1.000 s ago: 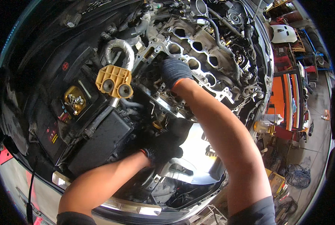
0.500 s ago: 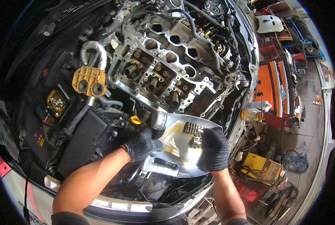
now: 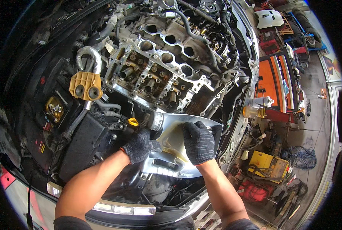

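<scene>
A grey plastic jug (image 3: 167, 132), its side cut open, lies over the front of the engine bay with a yellowish oily film inside. My left hand (image 3: 140, 146), in a black knit glove, grips the jug's edge between its neck and handle. My right hand (image 3: 199, 143), gloved alike, reaches over the jug's opening with its fingers curled downward. Whatever those fingers hold is hidden beneath them. Behind the jug stands the engine's opened cylinder head (image 3: 152, 78), its valve-gear bores exposed.
A yellow-handled dipstick (image 3: 132, 121) is left of the jug neck. A tan bracket (image 3: 85, 86) with a foil-wrapped hose and a tray of bolts (image 3: 55, 109) are farther left. An oil-filled bottle (image 3: 253, 111) stands at the right edge; beyond are an orange cabinet (image 3: 270, 84) and yellow machine (image 3: 268, 167).
My right hand has moved left from the jug's right end to over its middle, now covering the rows of small metal parts seen there before. The left hand keeps its grip.
</scene>
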`<act>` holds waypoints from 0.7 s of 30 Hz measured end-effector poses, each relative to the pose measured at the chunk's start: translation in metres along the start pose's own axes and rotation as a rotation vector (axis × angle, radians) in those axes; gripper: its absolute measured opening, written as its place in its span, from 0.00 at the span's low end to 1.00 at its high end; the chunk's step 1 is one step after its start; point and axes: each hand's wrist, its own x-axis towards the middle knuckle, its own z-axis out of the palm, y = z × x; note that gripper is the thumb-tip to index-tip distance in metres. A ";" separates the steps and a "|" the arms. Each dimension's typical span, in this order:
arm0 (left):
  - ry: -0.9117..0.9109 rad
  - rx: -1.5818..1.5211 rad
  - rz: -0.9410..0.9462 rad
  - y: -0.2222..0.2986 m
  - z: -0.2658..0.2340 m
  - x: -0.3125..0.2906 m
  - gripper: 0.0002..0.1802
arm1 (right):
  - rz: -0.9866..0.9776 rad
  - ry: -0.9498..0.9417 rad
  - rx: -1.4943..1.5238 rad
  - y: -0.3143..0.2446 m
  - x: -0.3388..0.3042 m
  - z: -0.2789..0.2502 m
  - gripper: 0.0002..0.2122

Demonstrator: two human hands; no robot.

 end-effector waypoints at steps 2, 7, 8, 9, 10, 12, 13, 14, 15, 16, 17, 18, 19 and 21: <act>0.011 0.085 0.047 0.002 0.000 0.000 0.23 | -0.024 -0.027 0.041 0.000 0.000 0.001 0.06; 0.009 0.140 -0.014 0.018 -0.002 -0.003 0.29 | -0.104 -0.091 -0.070 -0.006 0.002 0.002 0.05; 0.010 0.184 0.016 0.019 -0.003 -0.003 0.30 | -0.112 -0.115 -0.097 -0.008 0.002 0.001 0.05; 0.015 0.286 0.097 0.019 -0.003 -0.003 0.29 | -0.132 -0.124 -0.115 -0.010 0.004 0.001 0.05; 0.022 0.413 0.160 0.018 -0.003 -0.002 0.29 | -0.148 -0.145 -0.140 -0.011 0.005 0.000 0.05; 0.044 0.385 0.171 0.013 -0.003 -0.002 0.29 | -0.189 -0.183 -0.174 -0.014 0.009 -0.001 0.05; 0.075 0.381 0.217 0.010 -0.003 -0.001 0.29 | -0.198 -0.200 -0.192 -0.015 0.011 -0.001 0.06; 0.018 0.316 0.148 0.007 -0.003 -0.001 0.29 | -0.207 -0.216 -0.209 -0.017 0.013 -0.001 0.06; -0.020 0.246 0.129 0.004 -0.002 0.000 0.29 | -0.217 -0.234 -0.227 -0.019 0.014 0.000 0.07; -0.074 0.189 0.085 0.002 -0.002 0.001 0.30 | -0.218 -0.250 -0.230 -0.021 0.015 0.000 0.07; -0.064 0.134 0.047 0.000 -0.002 0.001 0.30 | -0.219 -0.267 -0.233 -0.022 0.016 0.001 0.08; -0.070 0.092 -0.015 0.000 -0.001 0.001 0.30 | -0.220 -0.283 -0.235 -0.024 0.017 0.002 0.09; -0.089 0.135 -0.026 0.000 -0.001 0.001 0.31 | -0.224 -0.294 -0.217 -0.025 0.016 0.003 0.09; -0.051 -0.010 -0.116 0.003 0.000 0.001 0.32 | -0.214 -0.336 -0.190 -0.027 0.015 0.003 0.09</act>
